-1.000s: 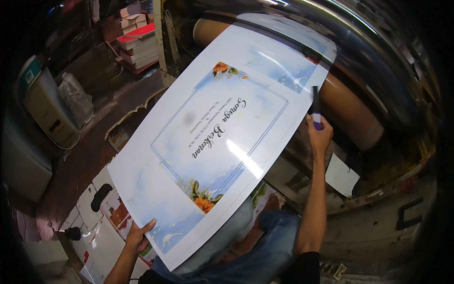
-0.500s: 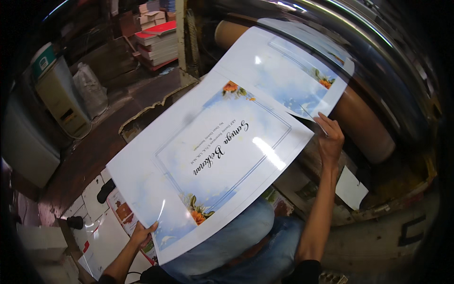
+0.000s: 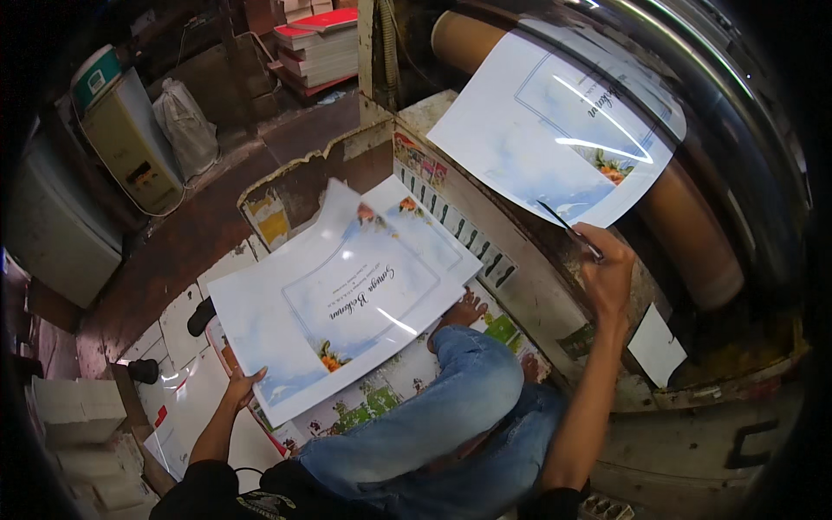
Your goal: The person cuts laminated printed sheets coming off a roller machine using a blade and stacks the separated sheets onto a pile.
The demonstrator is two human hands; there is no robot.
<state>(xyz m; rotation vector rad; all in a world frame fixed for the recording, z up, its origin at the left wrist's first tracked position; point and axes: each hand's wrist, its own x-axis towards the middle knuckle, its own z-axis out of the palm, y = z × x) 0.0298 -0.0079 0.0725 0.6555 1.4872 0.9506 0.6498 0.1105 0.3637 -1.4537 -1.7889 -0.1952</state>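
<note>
My left hand (image 3: 243, 387) pinches the lower left corner of a glossy printed sheet (image 3: 299, 342) with a pale blue sky, orange flowers and a framed text. The sheet lies tilted over another similar sheet (image 3: 451, 251), part of which shows at its right. My right hand (image 3: 607, 264) is closed round a slim knife (image 3: 574, 230) with a dark blade and silvery handle. The blade points up and left, close to the lower edge of a second printed sheet (image 3: 520, 130). That one hangs from the shiny metal roller (image 3: 693, 52), over a brown roll.
A worn machine panel (image 3: 485, 217) stands beyond my bent knees. A white card (image 3: 656, 345) sits to the right of my forearm. Stacked red-covered books (image 3: 316, 48), a wrapped white bag (image 3: 186, 130) and a beige cabinet (image 3: 134, 143) stand at the far left. Paper stacks (image 3: 78, 416) lie lower left.
The left-hand sheet has come away from the one at the roller and moved down and left onto another sheet. More of the roller's sheet shows. The knife stays near its edge.
</note>
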